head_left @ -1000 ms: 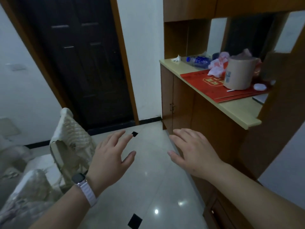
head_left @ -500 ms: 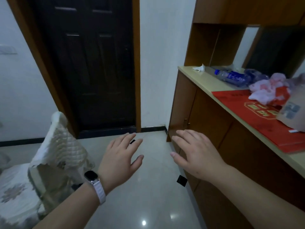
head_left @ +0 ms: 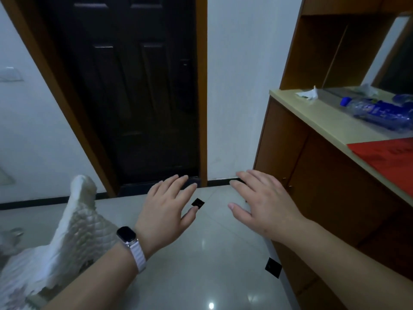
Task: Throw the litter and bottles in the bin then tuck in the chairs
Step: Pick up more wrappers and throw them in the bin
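Currently, you are holding both hands out in front of you, palms down, above the tiled floor (head_left: 201, 265). Your left hand (head_left: 166, 211), the one wearing the watch (head_left: 127, 234), is gripping nothing; its fingers (head_left: 176, 183) are lying straight and spread wide. Your right hand (head_left: 266, 206) is doing the same, fingers extended and empty, close beside the front of the cabinet (head_left: 324, 186).

Judging by the layout, the disposal step is not yet completed. A plastic bottle (head_left: 377, 113) with a blue cap is lying on its side on the cabinet's surface (head_left: 324, 118), well apart from both hands. A crumpled white tissue (head_left: 308, 94) is resting near the surface's far corner. No bin is showing in view.

A chair (head_left: 73, 238) with a quilted cover is standing at your left; whether it is tucked in cannot be determined. Both parts of the task are probably remaining.
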`<state>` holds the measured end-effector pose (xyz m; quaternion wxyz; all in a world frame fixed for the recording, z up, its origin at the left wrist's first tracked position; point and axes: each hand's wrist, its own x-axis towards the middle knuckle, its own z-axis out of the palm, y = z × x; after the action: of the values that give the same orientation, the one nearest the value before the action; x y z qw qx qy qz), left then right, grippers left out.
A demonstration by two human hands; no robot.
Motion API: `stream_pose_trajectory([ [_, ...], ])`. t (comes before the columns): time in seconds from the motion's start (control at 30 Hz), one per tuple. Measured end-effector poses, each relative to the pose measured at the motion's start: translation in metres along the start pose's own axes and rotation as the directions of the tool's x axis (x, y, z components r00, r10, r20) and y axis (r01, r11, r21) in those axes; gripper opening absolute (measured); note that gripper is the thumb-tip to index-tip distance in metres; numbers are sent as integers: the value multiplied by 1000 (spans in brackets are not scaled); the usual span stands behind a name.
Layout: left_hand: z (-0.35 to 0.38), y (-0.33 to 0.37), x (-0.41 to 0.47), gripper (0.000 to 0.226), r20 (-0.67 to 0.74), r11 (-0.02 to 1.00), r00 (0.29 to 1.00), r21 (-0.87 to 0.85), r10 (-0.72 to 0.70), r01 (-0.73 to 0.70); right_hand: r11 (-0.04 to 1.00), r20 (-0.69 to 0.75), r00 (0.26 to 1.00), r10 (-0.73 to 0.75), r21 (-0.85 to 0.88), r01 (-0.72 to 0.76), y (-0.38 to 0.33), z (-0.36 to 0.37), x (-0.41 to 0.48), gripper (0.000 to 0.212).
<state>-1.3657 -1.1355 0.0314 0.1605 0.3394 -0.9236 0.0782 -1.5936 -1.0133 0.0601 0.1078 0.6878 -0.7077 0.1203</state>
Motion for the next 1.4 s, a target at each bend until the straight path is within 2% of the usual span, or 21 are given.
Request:
stream_pose_trajectory([
  [0.2,21,-38,86,53,21,992,998,113,-57,54,996,-1,997,-78,35,78,46,53,99,51],
  [0.3,24,-58,133,51,19,980,989,140,-146,142,986,46,990,-131,106,125,67,71,156,54],
  [0.47,34,-86,196,55,16,946,964,193,-267,259,955,20,967,-254,166,247,104,90,247,55],
  [0.67,55,-120,236,53,-20,891,908,180,-419,416,910,41,938,-344,260,322,128,120,330,54],
  [0.77,62,-146,249,57,-11,855,874,200,-486,478,890,36,916,-400,254,379,126,135,363,53],
  [1.0,101,-216,268,55,10,826,840,187,-542,531,872,57,889,-455,232,431,105,172,452,54],
  [1.3,153,-375,312,50,-30,766,769,63,-639,639,856,97,853,-512,139,498,33,219,603,53],
  [1.4,158,-432,318,49,-54,764,767,63,-640,642,839,104,835,-540,137,526,-5,227,654,54],
])
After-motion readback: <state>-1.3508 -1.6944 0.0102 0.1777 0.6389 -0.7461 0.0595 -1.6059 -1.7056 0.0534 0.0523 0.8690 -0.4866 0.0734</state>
